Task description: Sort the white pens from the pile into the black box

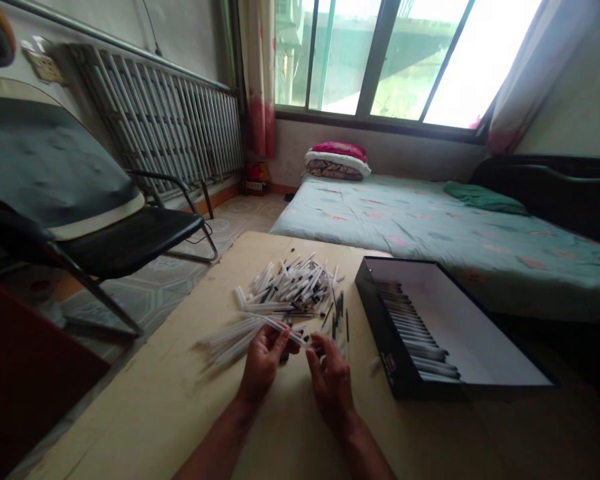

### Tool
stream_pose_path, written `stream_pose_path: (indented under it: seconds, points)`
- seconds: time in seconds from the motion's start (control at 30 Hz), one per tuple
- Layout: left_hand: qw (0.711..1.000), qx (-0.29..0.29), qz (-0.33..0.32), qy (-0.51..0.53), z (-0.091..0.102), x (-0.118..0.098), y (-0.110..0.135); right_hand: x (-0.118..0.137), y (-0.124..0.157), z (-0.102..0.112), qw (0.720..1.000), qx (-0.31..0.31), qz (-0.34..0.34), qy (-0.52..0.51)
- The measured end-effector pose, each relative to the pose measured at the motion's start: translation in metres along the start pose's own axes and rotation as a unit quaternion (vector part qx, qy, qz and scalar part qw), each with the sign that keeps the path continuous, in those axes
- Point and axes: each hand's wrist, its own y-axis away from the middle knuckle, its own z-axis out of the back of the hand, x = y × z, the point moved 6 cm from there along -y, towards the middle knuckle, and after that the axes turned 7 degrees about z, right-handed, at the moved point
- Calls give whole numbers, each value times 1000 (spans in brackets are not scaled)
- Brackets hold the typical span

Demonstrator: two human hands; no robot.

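Note:
Over the table, my left hand is closed around a slim pen with a whitish, see-through barrel, which slants down to the right. My right hand has its thumb and fingers drawn together at the pen's lower right end; the fingers partly hide that tip. Just beyond my hands lies a heap of pen parts, mostly pale barrels with black caps and dark refills among them. Several long pale barrels lie in a loose bundle by my left hand.
A black box with a white inside stands at the right of the pale table, with a row of pens along its left side. A bed is beyond the table, and a black chair stands at left.

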Motion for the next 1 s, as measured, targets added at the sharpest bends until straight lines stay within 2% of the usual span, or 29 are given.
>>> stream_pose_path:
  seconds: [0.13,0.17,0.23,0.3,0.37,0.57,0.67,0.8,0.87,0.93,1.0]
  points:
    - [994,49,-40,-90,-9,2,2,4,-2,-5,998,34,42,-16]
    - [991,41,-56,-119,-9,0,3,2,-2,-4,999,27,35,-14]
    - [974,3,-100,-204,-6,-8,3,-6,-2,2,1000,-24,1,5]
    - [933,-21,-144,-328,-8,-18,2,-15,0,10,995,-90,-48,18]
    - [883,-18,-161,-440,-13,-24,0,-21,2,14,988,-124,-89,12]
    - [738,-5,-195,-646,-35,-26,-14,-22,3,13,985,-118,-122,-28]
    - [701,5,-183,-690,-42,-21,-24,-20,2,12,986,-118,-115,-24]
    - [698,6,-176,-694,-43,-19,-31,-19,2,13,987,-122,-105,-8]
    - [706,7,-186,-684,-42,-21,-30,-18,2,14,987,-120,-104,1]
    - [745,4,-202,-636,-37,-26,-26,-15,2,15,989,-111,-94,14]
    - [821,-9,-202,-534,-26,-35,-20,-10,2,14,993,-93,-72,23]
